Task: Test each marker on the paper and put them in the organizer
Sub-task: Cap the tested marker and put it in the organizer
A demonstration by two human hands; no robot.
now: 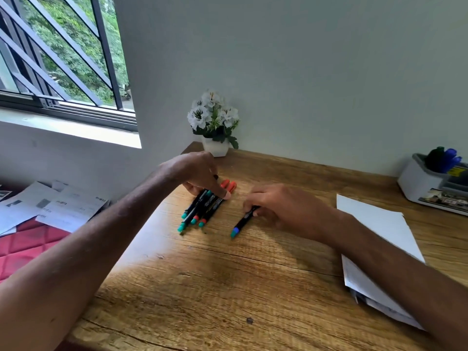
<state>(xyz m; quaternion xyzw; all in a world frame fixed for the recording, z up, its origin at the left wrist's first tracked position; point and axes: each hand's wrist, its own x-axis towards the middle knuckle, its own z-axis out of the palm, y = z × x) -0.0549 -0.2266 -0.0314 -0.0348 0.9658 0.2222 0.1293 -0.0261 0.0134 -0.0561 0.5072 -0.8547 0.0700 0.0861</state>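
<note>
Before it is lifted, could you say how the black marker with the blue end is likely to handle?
The slim black marker with the blue end looks round, so it would probably roll on the wooden table if nudged sideways. It seems rigid and light, so the right hand holding it should lift it easily.

light: daylight from window (63, 59) at left | bright patch on table (202, 274) | edges bowed, soft

No text could be read. Gold print ran along the black markers (210, 205) but was too small to make out. The print on the papers (68, 207) at left and the yellow label (457, 171) in the organizer (415, 184) was blurred.
</note>
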